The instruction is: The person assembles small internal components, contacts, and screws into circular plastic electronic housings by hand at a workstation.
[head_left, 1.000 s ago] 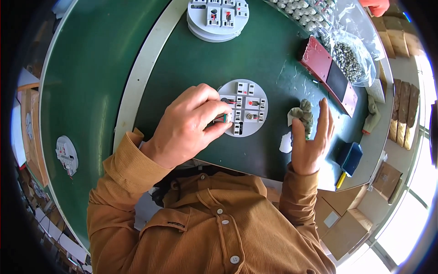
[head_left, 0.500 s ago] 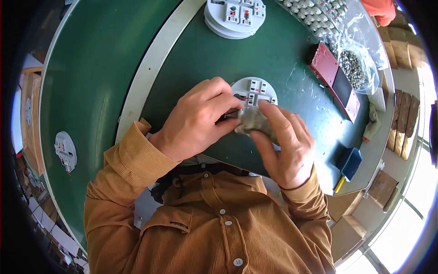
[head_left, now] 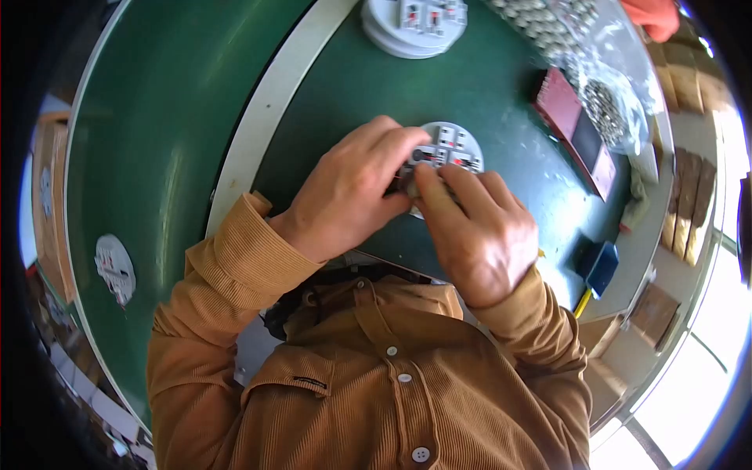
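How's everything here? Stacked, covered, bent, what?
Left hand: fingers bent, grip unclear
Right hand: fingers bent, grip unclear
Middle gray disc: partly covered by hands
Top gray discs: stacked
Far-left gray disc: lying apart
Clear bag: holding small shiny pieces
Red-and-black block: lying slantwise

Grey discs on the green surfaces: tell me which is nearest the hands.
The middle disc, partly hidden by the left hand and right hand; the stacked discs at the top and the lone disc at left lie apart.
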`<action>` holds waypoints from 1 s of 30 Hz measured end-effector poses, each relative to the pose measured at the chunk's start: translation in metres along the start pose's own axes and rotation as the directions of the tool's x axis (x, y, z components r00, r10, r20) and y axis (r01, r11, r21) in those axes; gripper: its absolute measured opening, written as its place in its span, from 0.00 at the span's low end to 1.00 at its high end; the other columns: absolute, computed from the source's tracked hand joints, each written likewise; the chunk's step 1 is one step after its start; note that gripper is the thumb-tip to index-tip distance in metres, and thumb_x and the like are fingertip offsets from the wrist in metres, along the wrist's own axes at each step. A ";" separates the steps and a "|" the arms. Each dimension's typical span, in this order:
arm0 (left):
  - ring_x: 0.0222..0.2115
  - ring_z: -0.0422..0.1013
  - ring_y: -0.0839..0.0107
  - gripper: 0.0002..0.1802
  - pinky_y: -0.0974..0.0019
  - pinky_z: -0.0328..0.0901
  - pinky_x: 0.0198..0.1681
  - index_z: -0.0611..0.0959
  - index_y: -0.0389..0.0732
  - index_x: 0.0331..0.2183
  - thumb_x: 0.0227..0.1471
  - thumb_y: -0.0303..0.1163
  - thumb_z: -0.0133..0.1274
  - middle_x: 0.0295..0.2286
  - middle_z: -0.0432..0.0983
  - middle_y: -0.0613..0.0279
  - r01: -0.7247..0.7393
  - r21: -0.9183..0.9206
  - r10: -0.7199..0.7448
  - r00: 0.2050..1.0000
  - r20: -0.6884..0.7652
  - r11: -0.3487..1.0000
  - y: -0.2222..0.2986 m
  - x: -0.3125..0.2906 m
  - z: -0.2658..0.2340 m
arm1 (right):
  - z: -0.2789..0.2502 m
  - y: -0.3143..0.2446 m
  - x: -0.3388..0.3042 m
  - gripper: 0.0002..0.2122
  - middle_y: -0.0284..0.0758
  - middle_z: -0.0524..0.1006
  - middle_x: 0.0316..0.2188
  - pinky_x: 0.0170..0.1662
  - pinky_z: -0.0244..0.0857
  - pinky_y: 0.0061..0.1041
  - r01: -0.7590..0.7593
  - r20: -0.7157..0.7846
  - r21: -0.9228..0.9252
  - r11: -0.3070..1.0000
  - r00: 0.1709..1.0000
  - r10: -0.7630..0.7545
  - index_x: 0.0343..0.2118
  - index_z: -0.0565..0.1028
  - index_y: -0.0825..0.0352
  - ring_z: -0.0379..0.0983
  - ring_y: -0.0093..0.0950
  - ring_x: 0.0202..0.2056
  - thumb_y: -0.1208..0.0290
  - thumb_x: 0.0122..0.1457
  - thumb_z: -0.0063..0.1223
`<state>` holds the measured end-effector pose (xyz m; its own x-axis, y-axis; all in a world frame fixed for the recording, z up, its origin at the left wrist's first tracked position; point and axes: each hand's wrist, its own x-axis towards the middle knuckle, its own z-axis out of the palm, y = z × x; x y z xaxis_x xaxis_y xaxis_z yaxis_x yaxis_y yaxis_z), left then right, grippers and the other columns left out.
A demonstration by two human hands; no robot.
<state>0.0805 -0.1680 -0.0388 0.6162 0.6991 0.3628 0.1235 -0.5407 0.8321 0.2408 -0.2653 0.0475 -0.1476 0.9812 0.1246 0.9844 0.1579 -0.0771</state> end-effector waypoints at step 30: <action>0.58 0.75 0.58 0.10 0.57 0.71 0.61 0.91 0.38 0.34 0.45 0.19 0.71 0.55 0.81 0.60 -0.041 0.081 0.042 0.999 -0.004 0.996 0.010 0.012 0.042 | 0.029 0.058 -0.048 0.20 0.38 0.87 0.48 0.44 0.75 0.28 -0.106 -0.182 0.432 0.896 0.962 0.202 0.52 0.88 0.68 0.80 0.32 0.39 0.83 0.54 0.72</action>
<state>0.1217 -0.1844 -0.0438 0.6177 0.6778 0.3989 0.1607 -0.6052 0.7796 0.3025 -0.3004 0.0084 0.0738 0.9558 0.2845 0.8561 0.0856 -0.5096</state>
